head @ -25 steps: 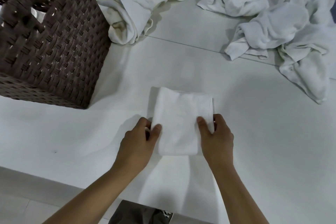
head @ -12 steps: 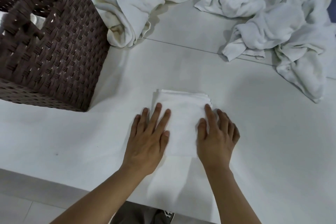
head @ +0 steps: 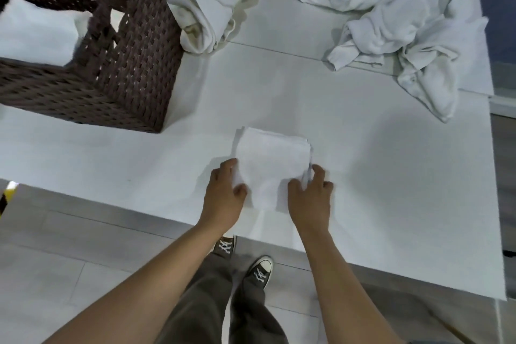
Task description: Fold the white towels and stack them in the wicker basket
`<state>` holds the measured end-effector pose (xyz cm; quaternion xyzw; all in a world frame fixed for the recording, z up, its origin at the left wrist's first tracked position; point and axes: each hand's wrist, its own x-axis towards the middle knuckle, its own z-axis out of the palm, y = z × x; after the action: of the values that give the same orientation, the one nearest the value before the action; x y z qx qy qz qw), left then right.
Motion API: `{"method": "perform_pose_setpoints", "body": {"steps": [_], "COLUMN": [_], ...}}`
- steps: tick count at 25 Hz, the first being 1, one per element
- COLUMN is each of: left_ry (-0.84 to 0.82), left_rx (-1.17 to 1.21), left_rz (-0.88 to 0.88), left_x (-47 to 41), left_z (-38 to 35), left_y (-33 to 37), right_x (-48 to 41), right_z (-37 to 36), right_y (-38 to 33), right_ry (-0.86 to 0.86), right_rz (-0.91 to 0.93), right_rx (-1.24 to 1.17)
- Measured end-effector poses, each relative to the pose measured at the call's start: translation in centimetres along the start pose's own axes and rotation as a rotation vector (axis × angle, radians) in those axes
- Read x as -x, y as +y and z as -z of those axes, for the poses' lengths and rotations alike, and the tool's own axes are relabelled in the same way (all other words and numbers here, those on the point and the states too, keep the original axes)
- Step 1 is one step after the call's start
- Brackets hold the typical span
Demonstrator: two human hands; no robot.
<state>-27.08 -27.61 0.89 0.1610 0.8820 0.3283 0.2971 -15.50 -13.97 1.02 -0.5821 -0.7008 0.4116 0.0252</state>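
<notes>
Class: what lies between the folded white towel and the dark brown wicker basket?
Head view: only bare white tabletop lies between the folded white towel and the dark brown wicker basket.

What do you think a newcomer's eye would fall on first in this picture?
Most likely the small folded towel near the front edge of the white table, gripped at its near corners by the left hand and the right hand. Next come the dark wicker basket at the far left, with something white inside, and the crumpled towels heaped along the far side.
</notes>
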Motion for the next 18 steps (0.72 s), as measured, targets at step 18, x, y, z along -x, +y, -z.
{"method": "perform_pose_setpoints", "body": {"steps": [18], "left_ry": [-0.03], "left_rx": [0.475], "left_rz": [-0.019], "left_x": [7.2], "left_z": [11.0], "left_y": [6.5], "right_x": [8.2], "right_z": [9.7], "right_y": [-8.1], "right_ry": [-0.095], "right_rz": [0.092], "right_rx": [-0.418]}}
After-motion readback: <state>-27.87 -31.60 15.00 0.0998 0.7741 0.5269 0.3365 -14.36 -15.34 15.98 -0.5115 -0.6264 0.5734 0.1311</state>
